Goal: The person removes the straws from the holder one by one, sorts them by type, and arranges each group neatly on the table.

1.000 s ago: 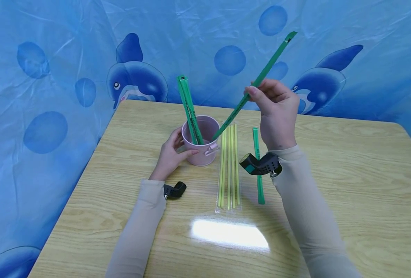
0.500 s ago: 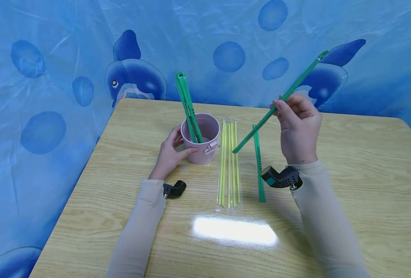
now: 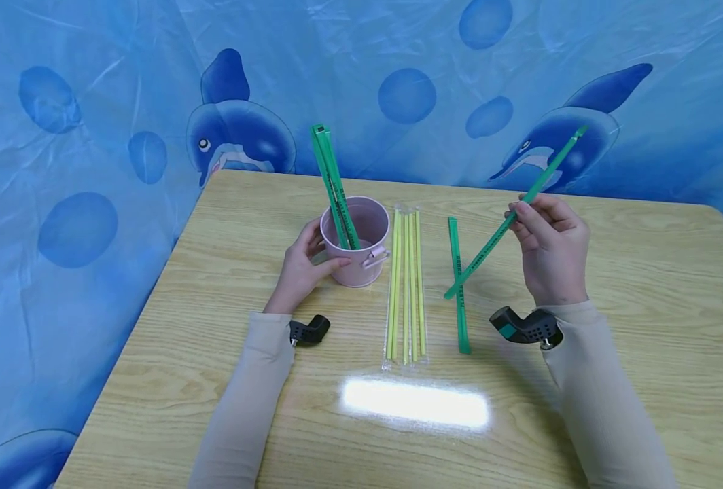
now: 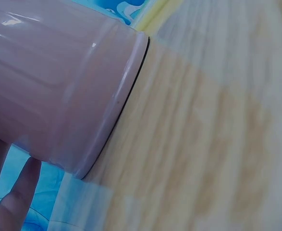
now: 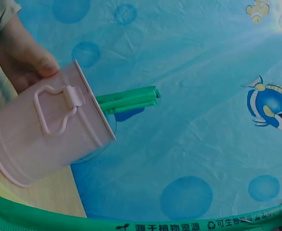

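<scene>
One slim, straight, green-wrapped straw with dark print (image 3: 490, 245), pinched by thumb and fingers of right hand (image 3: 554, 250), slanting over the wooden table (image 3: 172, 326) between its middle and right edge; lower end crossing, in view, a flat, printed green-wrapped straw (image 3: 462, 326); cannot tell whether touching. Curled round a glossy, pale pink, round bucket (image 3: 360, 274) near the far edge, toward the left corner: left hand (image 3: 302, 268). Inside, leaning, several long green-wrapped straws (image 3: 340, 187); just beside, thin yellow straws in clear film (image 3: 406, 285). Seems to be setting green apart from yellow. Probably calls next for levelling, lowering alongside the flat one, then loosening the pinch.
</scene>
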Available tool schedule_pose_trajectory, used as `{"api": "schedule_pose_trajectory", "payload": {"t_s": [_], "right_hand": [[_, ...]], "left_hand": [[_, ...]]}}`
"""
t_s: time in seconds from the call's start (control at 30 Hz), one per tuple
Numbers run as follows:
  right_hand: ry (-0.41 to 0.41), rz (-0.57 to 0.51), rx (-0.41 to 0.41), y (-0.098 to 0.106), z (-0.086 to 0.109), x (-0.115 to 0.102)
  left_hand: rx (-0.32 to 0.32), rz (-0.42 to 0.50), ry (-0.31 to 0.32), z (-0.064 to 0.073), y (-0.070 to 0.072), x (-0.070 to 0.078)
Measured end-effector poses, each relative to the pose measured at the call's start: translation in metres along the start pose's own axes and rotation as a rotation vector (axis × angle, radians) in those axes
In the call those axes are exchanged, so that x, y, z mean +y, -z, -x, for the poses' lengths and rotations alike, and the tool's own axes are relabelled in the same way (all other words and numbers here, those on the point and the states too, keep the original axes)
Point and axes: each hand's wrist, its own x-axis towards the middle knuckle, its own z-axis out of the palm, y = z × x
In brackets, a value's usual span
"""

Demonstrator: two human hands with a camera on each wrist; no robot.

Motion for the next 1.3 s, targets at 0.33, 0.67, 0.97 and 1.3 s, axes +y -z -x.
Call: {"api": "schedule_pose_trajectory", "payload": {"t_s": [0.33,0.67,0.97,1.3], "right_hand": [[-0.039,0.021,-0.008,0.018,0.002,-0.004],[-0.122,0.105,-0.030,0.031,0.006,0.001],[-0.186,0.163,0.001,0.040,0.006,0.008],[-0.432,0.474,-0.095,0.065,0.001,0.031]], "left_hand": [[-0.002,-0.008,0.002,0.000,0.000,-0.001],[0.002,-0.011,0.012,0.001,0.001,-0.001],[0.003,-0.014,0.009,0.000,0.001,-0.001],[0.000,-0.012,0.036,0.000,0.002,0.001]]}}
